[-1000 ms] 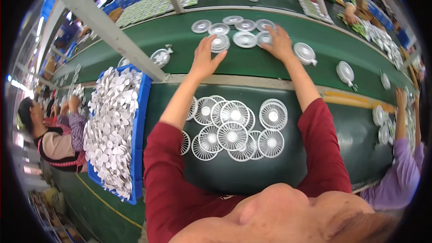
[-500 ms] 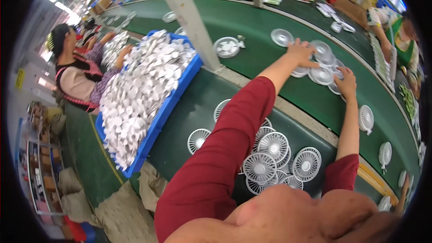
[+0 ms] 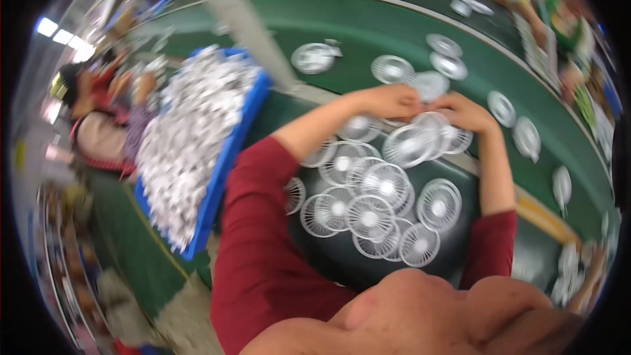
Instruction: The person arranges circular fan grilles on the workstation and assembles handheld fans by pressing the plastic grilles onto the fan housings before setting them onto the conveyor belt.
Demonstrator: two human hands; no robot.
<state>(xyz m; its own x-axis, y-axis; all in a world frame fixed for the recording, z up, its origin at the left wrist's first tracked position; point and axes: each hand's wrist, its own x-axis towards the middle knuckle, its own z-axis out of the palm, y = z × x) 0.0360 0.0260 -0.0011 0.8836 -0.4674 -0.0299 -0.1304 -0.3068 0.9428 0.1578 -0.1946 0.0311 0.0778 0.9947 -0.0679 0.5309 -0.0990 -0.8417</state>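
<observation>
**Where belt [image 3: 368,26] meets counter [image 3: 453,250]: round white grilles [image 3: 370,217]**

Belt: green, running across the far side. Counter: dark green, nearer the body, bearing a loose spread of grilles. Overlapping cluster [image 3: 407,146], by the counter's far edge: round pieces, no long axis, lying just bodyward of the hands, roughly between them, neither clearly nearer. Left hand [image 3: 394,100], right hand [image 3: 468,113]: fingers curled inward, close together, seemingly touching grilles; blur hides whether either grips.

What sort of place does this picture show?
Probably a factory: round white grilles lie on a long green belt, a blue crate holds heaped white pieces, and another person sits nearby.
</observation>
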